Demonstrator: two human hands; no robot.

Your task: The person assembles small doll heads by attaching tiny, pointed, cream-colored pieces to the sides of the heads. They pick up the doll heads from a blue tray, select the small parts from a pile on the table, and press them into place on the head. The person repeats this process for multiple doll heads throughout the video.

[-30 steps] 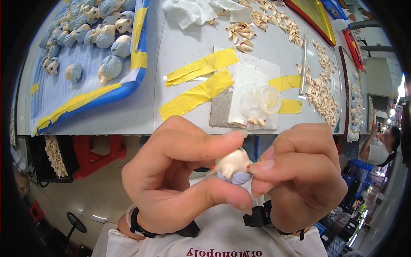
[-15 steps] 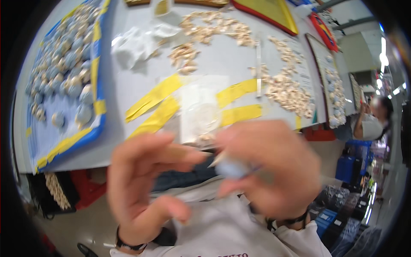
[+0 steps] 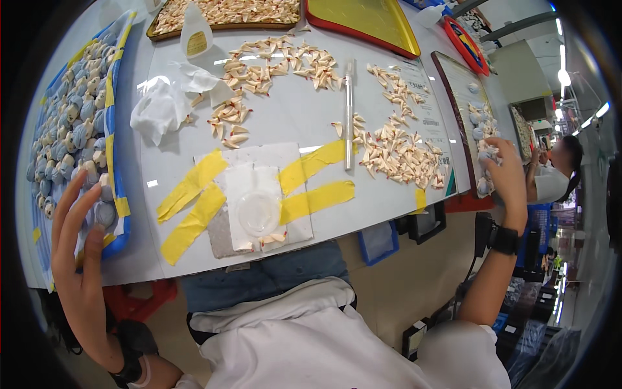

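Observation:
My left hand reaches over the blue tray at the left, fingers apart. Between its thumb and fingertips lies a small round blue-and-cream figure, which it may touch but does not visibly grip. Many similar blue-and-cream figures fill the tray. At the far right, my right hand pinches another blue-and-cream figure between thumb and fingertips, over a dark-rimmed tray with several more. A clear round dish sits on a white pad in front of me, a few small cream pointed pieces beside it.
Piles of cream pointed pieces with red tips lie across the table, near a metal strip. Yellow tape flanks the pad. Behind stand a white bottle, crumpled tissue and a yellow tray. A person sits at right.
My hands have parted from in front of my body, where the right held a bluish piece. The left has gone to the left tray, the right to the right tray with a figure in its fingers.

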